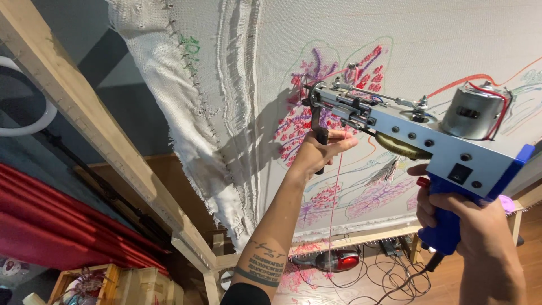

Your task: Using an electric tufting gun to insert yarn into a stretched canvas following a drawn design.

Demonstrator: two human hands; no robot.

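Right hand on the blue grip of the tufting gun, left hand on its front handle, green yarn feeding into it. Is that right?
Not quite: the yarn is red, not green, as the head view shows. The rest holds: the right hand grips the blue handle of the tufting gun and the left hand holds its front handle.

I am seeing a bare wooden frame beam (107,141) slanting down the left side, with red drapes (51,220) bunching beneath it. A red canister vacuum (337,261) is lying on the wooden floor (530,254) below, black cables (389,277) looping just beside it. Wooden crates (141,285) are sitting in the lower left corner.
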